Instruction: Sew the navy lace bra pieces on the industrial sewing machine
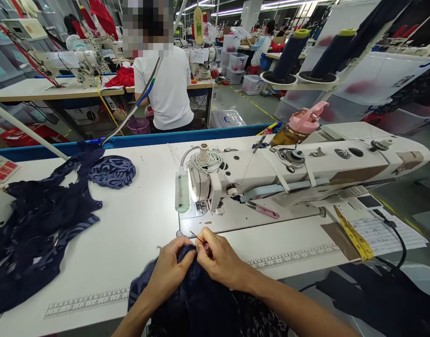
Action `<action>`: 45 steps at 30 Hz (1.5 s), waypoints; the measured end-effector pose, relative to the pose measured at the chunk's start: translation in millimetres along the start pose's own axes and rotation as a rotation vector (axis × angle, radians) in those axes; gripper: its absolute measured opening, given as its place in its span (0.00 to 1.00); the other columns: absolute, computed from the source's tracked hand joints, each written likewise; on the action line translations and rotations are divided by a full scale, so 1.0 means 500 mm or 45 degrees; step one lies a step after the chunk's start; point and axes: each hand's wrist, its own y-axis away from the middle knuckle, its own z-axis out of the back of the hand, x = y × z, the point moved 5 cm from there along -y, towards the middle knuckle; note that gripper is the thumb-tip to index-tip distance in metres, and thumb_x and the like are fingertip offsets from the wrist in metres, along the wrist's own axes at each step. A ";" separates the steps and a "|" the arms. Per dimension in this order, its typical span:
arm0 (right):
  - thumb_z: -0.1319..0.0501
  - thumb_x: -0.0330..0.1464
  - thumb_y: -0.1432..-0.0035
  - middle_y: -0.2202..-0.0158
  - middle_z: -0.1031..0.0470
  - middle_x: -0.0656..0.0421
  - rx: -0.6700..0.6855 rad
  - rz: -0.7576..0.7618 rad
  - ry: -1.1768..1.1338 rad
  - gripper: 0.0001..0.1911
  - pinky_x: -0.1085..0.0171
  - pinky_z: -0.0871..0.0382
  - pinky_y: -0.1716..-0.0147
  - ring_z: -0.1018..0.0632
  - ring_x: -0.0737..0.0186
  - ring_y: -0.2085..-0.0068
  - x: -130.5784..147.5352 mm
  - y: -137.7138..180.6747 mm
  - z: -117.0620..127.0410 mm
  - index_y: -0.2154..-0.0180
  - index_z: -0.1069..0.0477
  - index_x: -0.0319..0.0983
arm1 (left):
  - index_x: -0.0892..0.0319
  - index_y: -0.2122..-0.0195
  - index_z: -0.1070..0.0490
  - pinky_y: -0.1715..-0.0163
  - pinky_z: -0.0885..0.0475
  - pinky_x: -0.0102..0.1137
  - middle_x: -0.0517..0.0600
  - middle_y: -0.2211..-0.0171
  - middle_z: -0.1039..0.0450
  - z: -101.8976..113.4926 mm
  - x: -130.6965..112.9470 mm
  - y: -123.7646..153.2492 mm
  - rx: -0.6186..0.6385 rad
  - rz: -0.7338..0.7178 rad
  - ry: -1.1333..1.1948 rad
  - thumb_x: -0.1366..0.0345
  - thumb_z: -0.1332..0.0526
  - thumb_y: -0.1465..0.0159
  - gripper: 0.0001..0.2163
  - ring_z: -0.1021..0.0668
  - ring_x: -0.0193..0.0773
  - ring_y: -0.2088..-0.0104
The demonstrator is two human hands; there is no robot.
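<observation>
Just in front of the sewing machine (208, 187), my left hand (173, 267) pinches the top edge of a dark navy garment (201, 299) between thumb and fingers. My right hand (218, 257) is closed around a small pointed tool (198, 237) with a thin metal tip and a reddish handle, mostly hidden by the fingers. Its tip points up and left, close to the left fingertips at the fabric edge. From there the garment hangs over the table's front edge toward my lap. Pink thread snips (262, 209) lie on the machine bed.
Navy garment pieces (35, 220) are heaped on the left of the table, beside a patterned cup piece (112, 172). Navy thread cones (290, 54), a pink-lidded bottle (299, 124) and a yellow measuring tape (353, 234) are at right. Ahead, a person (166, 84) sits facing away.
</observation>
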 end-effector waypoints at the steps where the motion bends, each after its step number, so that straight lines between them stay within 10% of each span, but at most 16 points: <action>1: 0.48 0.29 0.44 0.75 0.40 0.66 0.059 -0.071 -0.082 0.04 0.68 0.45 0.76 0.38 0.69 0.76 -0.004 -0.001 0.000 0.69 0.44 0.42 | 0.56 0.67 0.28 0.63 0.34 0.31 0.47 0.68 0.26 0.000 0.000 -0.001 -0.037 -0.011 -0.054 0.62 0.42 0.37 0.06 0.26 0.40 0.66; 6: 0.47 0.29 0.43 0.81 0.40 0.69 0.423 -0.393 -0.307 0.04 0.71 0.50 0.82 0.40 0.71 0.80 -0.020 0.002 0.000 0.71 0.42 0.41 | 0.55 0.69 0.29 0.63 0.34 0.32 0.48 0.69 0.26 0.004 0.005 0.001 -0.208 -0.083 -0.187 0.63 0.42 0.38 0.05 0.25 0.42 0.66; 12: 0.42 0.32 0.41 0.80 0.41 0.67 0.391 -0.309 -0.114 0.11 0.71 0.49 0.80 0.39 0.71 0.77 -0.016 0.008 0.022 0.75 0.37 0.39 | 0.55 0.69 0.29 0.63 0.34 0.32 0.48 0.69 0.26 0.006 0.006 0.003 -0.188 -0.084 -0.133 0.60 0.41 0.38 0.06 0.25 0.42 0.66; 21: 0.49 0.33 0.32 0.67 0.34 0.60 0.192 0.203 -0.209 0.11 0.68 0.37 0.70 0.33 0.66 0.68 0.030 -0.008 0.005 0.69 0.36 0.40 | 0.56 0.71 0.29 0.66 0.34 0.30 0.47 0.71 0.27 -0.002 0.003 -0.004 -0.047 -0.062 -0.021 0.61 0.40 0.38 0.07 0.27 0.40 0.67; 28: 0.46 0.32 0.40 0.79 0.43 0.66 0.157 0.473 0.245 0.12 0.66 0.53 0.79 0.46 0.69 0.79 0.013 0.000 0.016 0.76 0.43 0.41 | 0.58 0.75 0.33 0.69 0.37 0.28 0.45 0.75 0.34 -0.013 0.000 0.021 0.153 -0.008 0.244 0.64 0.38 0.43 0.07 0.33 0.35 0.71; 34: 0.50 0.33 0.33 0.78 0.38 0.63 -0.130 0.224 0.390 0.13 0.67 0.48 0.78 0.40 0.67 0.78 -0.045 -0.003 0.124 0.72 0.37 0.41 | 0.60 0.71 0.30 0.71 0.37 0.28 0.46 0.75 0.32 0.018 0.020 0.040 0.155 0.264 0.489 0.53 0.33 0.44 0.15 0.31 0.34 0.72; 39: 0.42 0.37 0.37 0.71 0.32 0.63 0.326 -0.134 -0.168 0.09 0.69 0.44 0.76 0.36 0.69 0.74 -0.025 0.029 0.033 0.63 0.29 0.39 | 0.59 0.66 0.28 0.68 0.36 0.27 0.45 0.71 0.31 0.014 0.004 0.026 0.120 0.129 0.567 0.51 0.33 0.42 0.15 0.31 0.34 0.70; 45: 0.43 0.34 0.38 0.72 0.36 0.64 0.384 -0.225 -0.307 0.07 0.68 0.45 0.74 0.39 0.69 0.72 -0.027 0.026 -0.007 0.68 0.32 0.38 | 0.59 0.72 0.32 0.70 0.38 0.28 0.45 0.74 0.36 0.014 0.017 0.020 -0.084 -0.017 0.347 0.47 0.40 0.37 0.19 0.34 0.35 0.71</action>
